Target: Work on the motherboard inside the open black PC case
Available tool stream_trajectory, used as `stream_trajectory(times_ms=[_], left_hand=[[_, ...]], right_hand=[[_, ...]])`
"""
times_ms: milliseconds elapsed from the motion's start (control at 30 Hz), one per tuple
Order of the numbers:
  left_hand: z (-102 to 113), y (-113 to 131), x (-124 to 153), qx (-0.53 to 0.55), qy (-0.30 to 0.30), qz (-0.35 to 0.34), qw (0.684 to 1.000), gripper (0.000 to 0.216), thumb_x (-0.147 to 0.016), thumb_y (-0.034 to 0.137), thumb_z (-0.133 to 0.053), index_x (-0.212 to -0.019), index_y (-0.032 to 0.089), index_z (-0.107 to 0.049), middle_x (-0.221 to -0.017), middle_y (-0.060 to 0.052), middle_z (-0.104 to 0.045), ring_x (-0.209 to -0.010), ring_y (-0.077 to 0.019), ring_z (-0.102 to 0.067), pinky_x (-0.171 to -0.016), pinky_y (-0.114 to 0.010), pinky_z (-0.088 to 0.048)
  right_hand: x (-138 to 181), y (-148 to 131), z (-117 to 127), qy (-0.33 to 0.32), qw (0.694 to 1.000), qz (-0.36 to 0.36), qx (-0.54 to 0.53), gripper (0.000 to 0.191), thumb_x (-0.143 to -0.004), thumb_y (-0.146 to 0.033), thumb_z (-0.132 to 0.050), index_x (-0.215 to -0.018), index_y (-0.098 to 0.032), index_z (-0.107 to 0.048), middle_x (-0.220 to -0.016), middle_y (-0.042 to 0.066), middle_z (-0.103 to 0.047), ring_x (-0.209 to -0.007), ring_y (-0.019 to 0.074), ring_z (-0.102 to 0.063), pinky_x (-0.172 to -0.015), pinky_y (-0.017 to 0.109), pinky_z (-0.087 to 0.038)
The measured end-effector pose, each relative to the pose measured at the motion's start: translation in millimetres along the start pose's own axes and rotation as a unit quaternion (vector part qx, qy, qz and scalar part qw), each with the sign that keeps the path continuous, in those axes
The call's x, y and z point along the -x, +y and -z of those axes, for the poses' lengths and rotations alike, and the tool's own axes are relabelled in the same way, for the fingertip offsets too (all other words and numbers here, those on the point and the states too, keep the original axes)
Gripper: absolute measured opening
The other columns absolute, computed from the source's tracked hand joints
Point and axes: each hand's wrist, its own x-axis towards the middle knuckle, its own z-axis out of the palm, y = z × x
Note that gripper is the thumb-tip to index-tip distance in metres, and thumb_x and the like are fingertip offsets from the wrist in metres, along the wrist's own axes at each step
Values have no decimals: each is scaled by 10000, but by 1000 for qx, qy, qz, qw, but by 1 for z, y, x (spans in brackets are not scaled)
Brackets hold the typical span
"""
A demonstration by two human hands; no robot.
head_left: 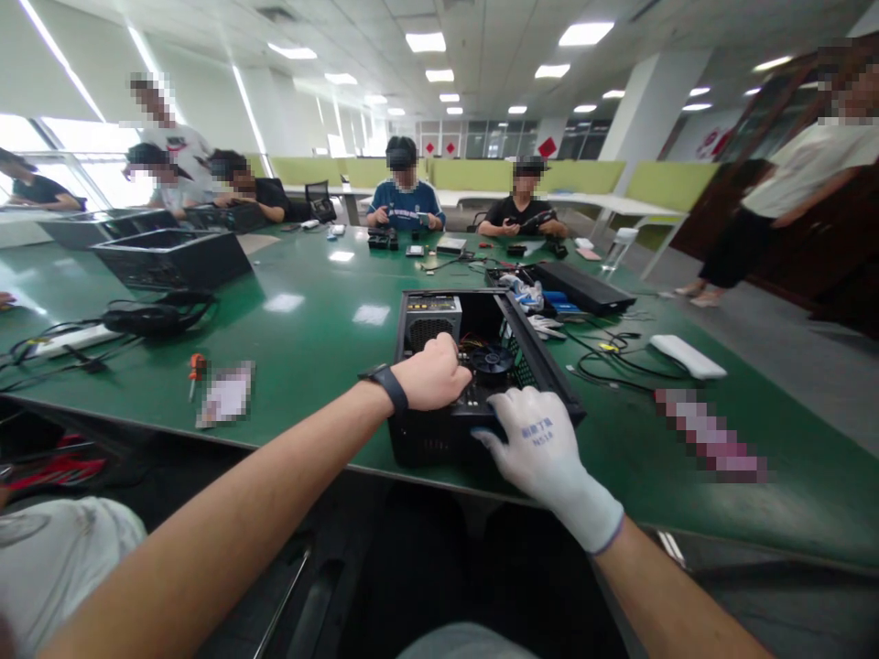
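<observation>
A black computer case (439, 435) lies on the table in front of me with its open side up. Inside it I see a power supply (434, 320) at the far left and a round black fan (490, 359) on the board. My left hand (432, 371), bare with a dark band at the wrist, reaches into the case over the board. Its fingers are curled closed, and whatever they pinch is hidden. My right hand (539, 439) wears a white glove. It grips the near right rim of the case, fingers over the edge and thumb against the outer wall.
An orange-handled screwdriver (196, 371) lies left on the green table (309, 352). Another open case (171, 261) stands farther left. Black cables (604, 361), a white power strip (687, 357) and a flat black panel (583, 286) lie right. Several people sit around the table; one stands right.
</observation>
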Motion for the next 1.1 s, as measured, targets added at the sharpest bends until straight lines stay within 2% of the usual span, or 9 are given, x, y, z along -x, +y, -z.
stream_trajectory(times_ms=[133,233,400,533,633,800,967,1100], left_hand=[[-16,4,-16,-146,-77,-14,986,390,-896,303,-508,-1224,92,-523,-1215,-223,-601,-1012,-270,-662,-860,-355,-516],[-21,11,-26,-223,-135,-26,965,363,-860,332,-592,-1145,111,-640,-1171,-206,-654,-1042,-277,-665,-872,-337,-524],[-23,26,-36,-302,-214,-44,928,318,-788,316,-700,-1037,123,-743,-1094,-153,-726,-1049,-265,-670,-894,-290,-522],[-37,20,-50,-322,-254,-19,912,407,-651,263,-823,-1022,108,-761,-1076,-152,-739,-996,-276,-690,-865,-293,-545],[-53,5,-63,-312,-264,7,913,521,-554,219,-878,-1043,91,-755,-1078,-162,-739,-978,-281,-697,-842,-293,-559],[-68,-14,-75,-323,-261,19,909,637,-467,264,-921,-1060,101,-752,-1094,-163,-736,-1019,-299,-687,-880,-304,-551],[-74,-18,-78,-328,-260,32,908,672,-427,280,-934,-1062,151,-758,-1102,-142,-738,-1017,-290,-691,-881,-283,-547],[-74,-16,-76,-323,-248,18,913,689,-420,259,-929,-1073,130,-750,-1092,-159,-737,-1005,-295,-692,-888,-300,-545]], right_hand=[[43,-6,10,11,999,8,-34,317,-868,-496,-598,-991,-206,-624,-879,64,-606,-829,238,-481,-735,361,-231],[64,-9,16,12,998,14,-56,303,-860,-487,-613,-996,-217,-621,-875,58,-604,-824,241,-472,-736,364,-229],[81,-13,24,2,997,8,-81,292,-818,-446,-676,-999,-223,-624,-871,45,-611,-818,233,-468,-731,362,-223],[85,-15,25,2,996,7,-88,273,-812,-434,-682,-976,-221,-632,-855,44,-607,-807,227,-464,-729,363,-219],[85,-16,25,9,996,8,-90,273,-808,-436,-686,-969,-222,-631,-850,42,-603,-803,223,-461,-729,364,-218],[84,-17,26,20,995,8,-93,275,-790,-442,-702,-953,-233,-626,-832,32,-595,-795,227,-457,-722,368,-219],[85,-17,27,25,996,10,-88,278,-787,-443,-699,-953,-232,-627,-827,37,-593,-786,232,-448,-709,367,-214],[85,-17,28,25,996,10,-86,270,-786,-439,-698,-937,-228,-625,-818,38,-590,-779,229,-443,-711,364,-214]])
